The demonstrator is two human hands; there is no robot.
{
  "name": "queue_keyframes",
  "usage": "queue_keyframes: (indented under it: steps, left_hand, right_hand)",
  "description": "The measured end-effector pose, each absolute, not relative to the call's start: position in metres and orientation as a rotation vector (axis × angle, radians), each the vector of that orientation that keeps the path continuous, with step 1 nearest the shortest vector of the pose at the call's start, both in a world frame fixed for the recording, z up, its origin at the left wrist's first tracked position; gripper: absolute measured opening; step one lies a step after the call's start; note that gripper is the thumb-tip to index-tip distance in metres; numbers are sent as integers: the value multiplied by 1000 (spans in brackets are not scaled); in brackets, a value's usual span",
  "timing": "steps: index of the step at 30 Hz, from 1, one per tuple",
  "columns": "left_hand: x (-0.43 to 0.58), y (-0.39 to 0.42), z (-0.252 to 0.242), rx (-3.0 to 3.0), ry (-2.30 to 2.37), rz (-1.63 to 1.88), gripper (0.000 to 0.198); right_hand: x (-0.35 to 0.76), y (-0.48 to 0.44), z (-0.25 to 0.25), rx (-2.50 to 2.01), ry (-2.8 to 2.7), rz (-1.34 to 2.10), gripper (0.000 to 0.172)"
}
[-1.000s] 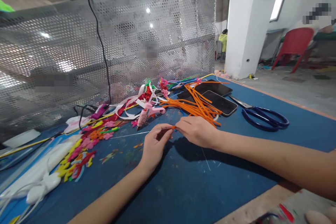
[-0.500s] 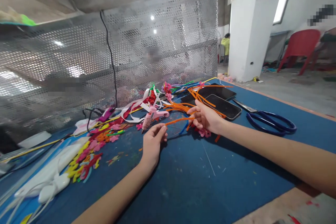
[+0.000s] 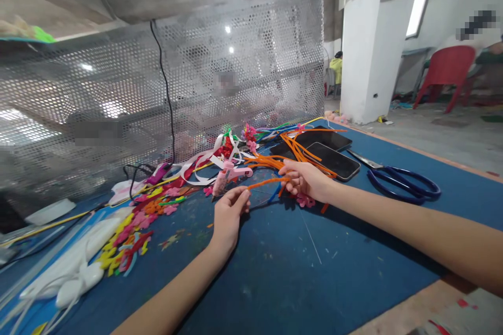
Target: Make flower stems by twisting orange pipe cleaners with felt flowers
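My left hand (image 3: 229,215) rests on the blue table mat (image 3: 275,267), its fingers pinched on the near end of an orange pipe cleaner (image 3: 264,182). My right hand (image 3: 305,180) is closed on the far end of that same pipe cleaner, just in front of a pile of orange pipe cleaners (image 3: 298,154). A small pink flower piece (image 3: 304,200) lies under the right hand. A pink glue gun (image 3: 228,175) lies just beyond my left hand.
Two dark phones (image 3: 334,159) lie behind the orange pile, blue-handled scissors (image 3: 401,180) to their right. Coloured felt flowers (image 3: 129,235) and ribbons spread at the left, beside white pieces (image 3: 66,277). A perforated metal screen (image 3: 176,89) with a black cable stands at the back.
My right hand has moved away from the left hand toward the orange pile, drawing an orange pipe cleaner out between the two hands. The thin wire held earlier is no longer seen.
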State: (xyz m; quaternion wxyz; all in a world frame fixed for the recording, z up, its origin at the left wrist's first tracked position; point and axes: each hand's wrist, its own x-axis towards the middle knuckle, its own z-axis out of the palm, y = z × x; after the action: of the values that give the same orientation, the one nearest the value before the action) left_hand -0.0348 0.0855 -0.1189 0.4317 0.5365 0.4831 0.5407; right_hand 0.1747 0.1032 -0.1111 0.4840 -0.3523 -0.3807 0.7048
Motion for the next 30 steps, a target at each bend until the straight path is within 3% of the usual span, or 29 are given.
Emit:
queue_keyframes:
  steps: [3, 9, 24, 27, 30]
  left_hand:
    - [-31, 80, -115, 1403, 1209, 1306, 28]
    - [-25, 65, -106, 1733, 1155, 1115, 12]
    - [-33, 81, -114, 1383, 1213, 1377, 27]
    - [-35, 86, -116, 1271, 1199, 1434, 33]
    - [-36, 90, -116, 1171, 1178, 1474, 37]
  right_hand:
    - [169, 98, -113, -885, -1087, 1696, 12]
    - [165, 87, -113, -889, -1516, 1675, 25]
    - [193, 109, -102, -996, -1510, 1576, 23]
    - [209, 125, -105, -1088, -1426, 1366, 21]
    - [229, 138, -109, -1257, -1509, 849, 21]
